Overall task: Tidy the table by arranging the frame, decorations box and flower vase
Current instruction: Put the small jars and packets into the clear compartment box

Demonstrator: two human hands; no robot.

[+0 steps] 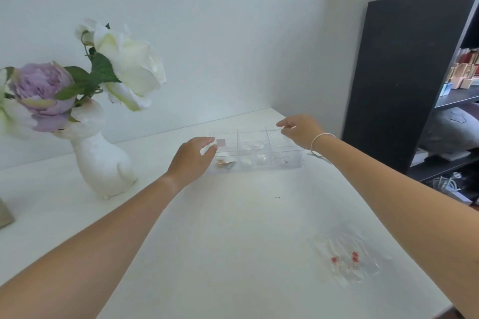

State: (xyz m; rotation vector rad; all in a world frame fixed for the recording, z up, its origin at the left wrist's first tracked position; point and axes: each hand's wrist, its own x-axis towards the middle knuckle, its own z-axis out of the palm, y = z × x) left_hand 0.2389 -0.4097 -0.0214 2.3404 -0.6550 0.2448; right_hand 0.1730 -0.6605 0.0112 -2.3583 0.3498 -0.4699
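In the head view, both hands are reaching to the far end of the white counter (233, 215), where the clear plastic compartmented decorations box (259, 155) is sitting near the wall. The left hand (191, 160) is curling its grip round the box's left end, thumb and fingers seeming to pinch the wall; the right hand (300, 132) is bending its grip over the far right corner, though whether it is truly pinching the rim I cannot tell. The risk, as I judge it, is an uneven lift or a slide: the box looks open-topped and light, so tilting it would be spilling the small pale beads and the brownish trinket out of their cells. A sideways sweep of the left forearm could also be knocking the white rabbit-shaped ceramic flower vase (103, 163), standing upright to the left and top-heavy with its purple and white artificial blooms. The box itself is looking transparent, shallow and divided into a grid of cells.
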